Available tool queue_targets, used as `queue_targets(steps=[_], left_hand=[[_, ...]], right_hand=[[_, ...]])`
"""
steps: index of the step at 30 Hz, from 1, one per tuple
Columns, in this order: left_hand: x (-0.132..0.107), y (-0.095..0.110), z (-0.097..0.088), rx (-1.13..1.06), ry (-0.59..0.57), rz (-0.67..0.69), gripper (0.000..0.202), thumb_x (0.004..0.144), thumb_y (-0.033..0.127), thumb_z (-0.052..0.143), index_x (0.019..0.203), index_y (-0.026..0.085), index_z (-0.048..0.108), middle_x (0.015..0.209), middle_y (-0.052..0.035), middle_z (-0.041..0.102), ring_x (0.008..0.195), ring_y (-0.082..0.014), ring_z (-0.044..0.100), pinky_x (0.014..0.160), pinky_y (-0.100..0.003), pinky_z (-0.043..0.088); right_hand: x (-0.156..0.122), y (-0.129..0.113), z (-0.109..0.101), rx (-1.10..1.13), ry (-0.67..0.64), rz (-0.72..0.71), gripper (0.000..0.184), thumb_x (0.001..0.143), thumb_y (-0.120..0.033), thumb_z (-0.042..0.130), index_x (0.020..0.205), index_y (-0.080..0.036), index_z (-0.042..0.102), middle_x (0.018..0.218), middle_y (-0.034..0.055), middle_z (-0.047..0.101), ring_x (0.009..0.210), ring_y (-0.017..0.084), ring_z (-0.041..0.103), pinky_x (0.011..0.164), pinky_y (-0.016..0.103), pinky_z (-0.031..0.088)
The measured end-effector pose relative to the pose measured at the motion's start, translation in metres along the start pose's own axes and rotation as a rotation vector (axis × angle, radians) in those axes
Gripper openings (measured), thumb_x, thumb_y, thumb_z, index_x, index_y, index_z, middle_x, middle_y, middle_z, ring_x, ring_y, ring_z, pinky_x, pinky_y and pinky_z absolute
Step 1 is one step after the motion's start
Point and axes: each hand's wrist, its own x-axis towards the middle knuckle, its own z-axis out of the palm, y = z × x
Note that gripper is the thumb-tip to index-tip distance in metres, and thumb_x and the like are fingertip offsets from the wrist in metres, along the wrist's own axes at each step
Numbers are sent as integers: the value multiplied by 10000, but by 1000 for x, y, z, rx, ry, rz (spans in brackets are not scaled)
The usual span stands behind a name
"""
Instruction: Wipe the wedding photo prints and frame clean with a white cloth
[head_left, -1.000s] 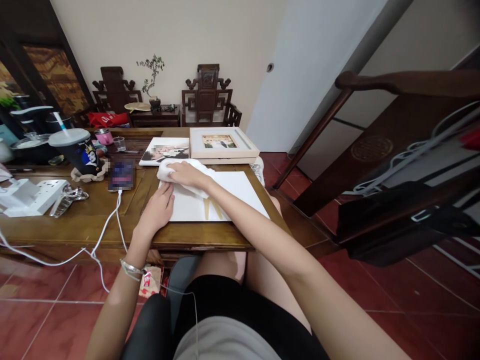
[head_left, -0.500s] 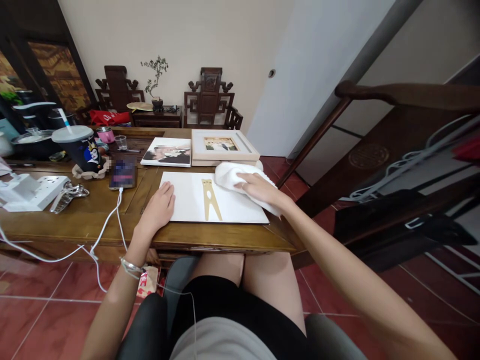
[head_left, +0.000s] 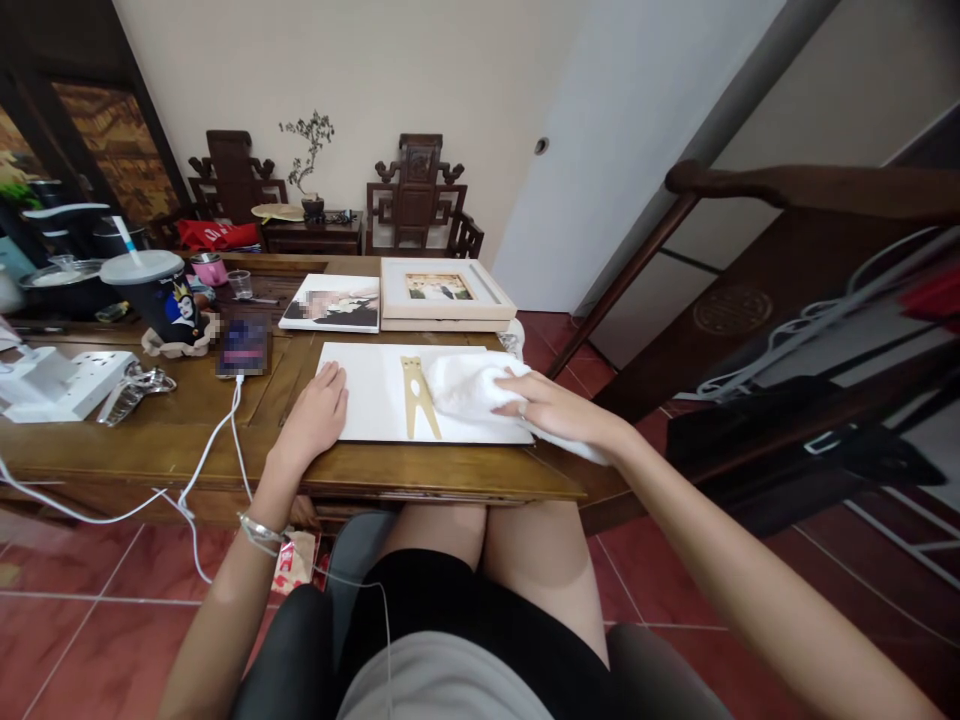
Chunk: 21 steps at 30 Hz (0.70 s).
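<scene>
A flat white panel (head_left: 367, 395) with a tan A-shaped piece, like a picture-frame easel stand (head_left: 417, 385), on its face lies near the table's front edge. My left hand (head_left: 319, 405) rests on the panel's left edge, fingers laid flat and holding nothing. Bunched under my right hand (head_left: 551, 405) is a white cloth (head_left: 469, 385), gripped and pressed on the panel's right half. One fold of the cloth touches or nearly touches the stand, and its tail trails past the panel's right front corner.
Behind the panel are a framed photo (head_left: 442, 300) and a photo print (head_left: 334, 303). To the left stand a lidded cup with a straw (head_left: 154, 295), a phone (head_left: 244, 345) on a white cable and a power strip (head_left: 71, 385). A wooden chair (head_left: 742, 270) is at right.
My right hand has drawn the cloth right and toward me over the panel, from its far right part to nearer the front edge. My left hand stays in place.
</scene>
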Motion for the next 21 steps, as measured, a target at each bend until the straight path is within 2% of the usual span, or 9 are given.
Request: queue_targets(steps=[6, 10, 12, 15, 21], left_hand=[[0, 0, 0, 1, -8, -5, 457, 953, 241, 300, 1324, 48, 486, 1467, -203, 445, 1421, -279, 343, 1183, -463, 277], [0, 1, -2, 6, -19, -9, 463, 956, 245, 294, 1330, 44, 480, 1474, -205, 436, 1427, -282, 330, 1184, -471, 270], [0, 2, -3, 9, -26, -13, 467, 958, 248, 294, 1335, 40, 476, 1478, -204, 432, 1432, -280, 320, 1188, -460, 263], [0, 3, -4, 11, -38, -18, 476, 956, 242, 297, 1337, 15, 470, 1483, -217, 419, 1434, -281, 316, 1194, -432, 254], [0, 3, -1, 8, -22, -21, 468, 959, 241, 297, 1352, 46, 458, 1483, -199, 426, 1431, -276, 322, 1185, -456, 269]], right_hand=[[79, 3, -9, 106, 93, -78, 336, 795, -266, 500, 1053, -184, 700, 1287, 84, 639, 1252, 323, 495, 1089, 473, 333], [98, 4, -14, 129, 94, -84, 322, 795, -241, 486, 1032, -185, 696, 1276, 67, 644, 1208, 297, 535, 1063, 420, 373], [93, 2, -13, 122, 98, -77, 312, 794, -243, 491, 1023, -186, 695, 1275, 69, 642, 1238, 305, 508, 1081, 433, 351], [68, -1, -8, 91, 90, -54, 313, 803, -278, 494, 1024, -182, 695, 1305, 88, 619, 1300, 335, 442, 1108, 474, 305], [-23, 3, 7, 35, 19, 53, 420, 789, -388, 502, 1131, -224, 683, 1305, 89, 609, 1301, 353, 451, 1110, 494, 315]])
